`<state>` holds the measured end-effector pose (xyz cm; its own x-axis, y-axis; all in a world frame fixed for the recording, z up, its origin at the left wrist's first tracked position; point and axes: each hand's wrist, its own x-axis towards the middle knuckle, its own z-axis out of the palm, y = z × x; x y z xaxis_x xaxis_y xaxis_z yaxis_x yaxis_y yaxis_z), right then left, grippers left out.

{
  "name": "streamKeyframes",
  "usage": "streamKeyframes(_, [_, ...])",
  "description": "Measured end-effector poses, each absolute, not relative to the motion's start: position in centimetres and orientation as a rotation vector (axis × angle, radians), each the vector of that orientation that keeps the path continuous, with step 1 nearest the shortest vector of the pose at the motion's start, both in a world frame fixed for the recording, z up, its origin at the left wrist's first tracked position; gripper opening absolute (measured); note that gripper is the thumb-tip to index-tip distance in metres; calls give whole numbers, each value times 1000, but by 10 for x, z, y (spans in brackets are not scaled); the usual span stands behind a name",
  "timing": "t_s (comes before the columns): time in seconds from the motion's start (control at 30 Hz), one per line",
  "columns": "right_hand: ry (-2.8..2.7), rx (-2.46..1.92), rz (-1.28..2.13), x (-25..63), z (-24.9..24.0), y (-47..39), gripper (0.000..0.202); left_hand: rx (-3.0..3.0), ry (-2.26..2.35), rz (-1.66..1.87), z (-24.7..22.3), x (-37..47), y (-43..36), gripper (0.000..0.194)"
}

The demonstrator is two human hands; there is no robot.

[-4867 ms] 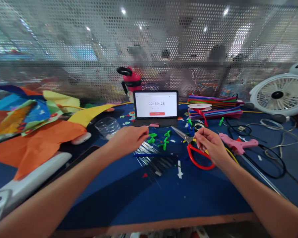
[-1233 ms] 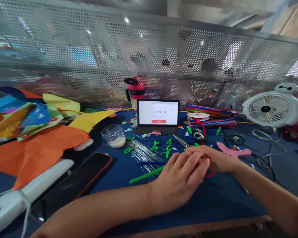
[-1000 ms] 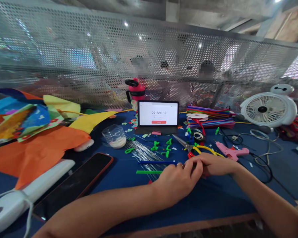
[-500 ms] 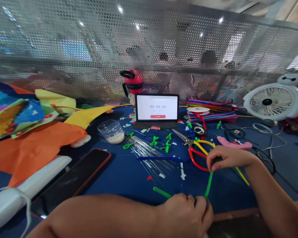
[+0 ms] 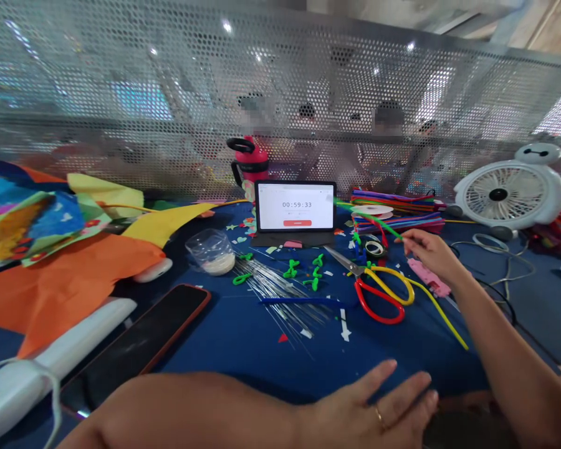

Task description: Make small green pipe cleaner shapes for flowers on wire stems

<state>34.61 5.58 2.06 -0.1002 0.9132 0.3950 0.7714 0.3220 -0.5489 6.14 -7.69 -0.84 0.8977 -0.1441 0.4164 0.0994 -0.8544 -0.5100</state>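
Note:
My right hand (image 5: 427,252) pinches one end of a green pipe cleaner (image 5: 381,223), which stretches away left toward the tablet. At the table's front edge my left hand (image 5: 388,405) holds nothing, its fingers spread. Between the hands lie scissors (image 5: 386,302) with one yellow and one red handle. A yellow pipe cleaner (image 5: 444,317) runs past the handles, and a pink glue gun (image 5: 427,277) is partly behind my right wrist. Small twisted green pipe-cleaner pieces (image 5: 316,272) sit near a pile of thin silver wires (image 5: 280,296), with a dark blue pipe cleaner (image 5: 303,301) across them.
A tablet (image 5: 297,206) showing a timer stands at the back beside a pink bottle (image 5: 252,163). Pipe-cleaner bundles (image 5: 416,221) and a white fan (image 5: 500,194) are on the right. Orange felt (image 5: 70,268), a phone (image 5: 140,340) and a plastic cup (image 5: 210,251) lie left.
My left hand has let go of the green pipe cleaner and opened. My right hand has moved up and away with it, uncovering the scissor handles.

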Motion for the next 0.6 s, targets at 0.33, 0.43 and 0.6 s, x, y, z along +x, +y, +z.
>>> streamKeyframes(0.33, [-1866, -1614, -33, 346, 7, 93, 23, -2783, 220, -458, -29, 66, -71, 36])
streamKeyframes(0.43, [-1944, -1518, 96, 325, 17, 78, 24, -2780, 259, -511, -25, 63, -67, 37])
streamKeyframes(0.6, [-2060, -1239, 578, 278, 47, 42, 25, -2799, 227, -586, -24, 61, -64, 32])
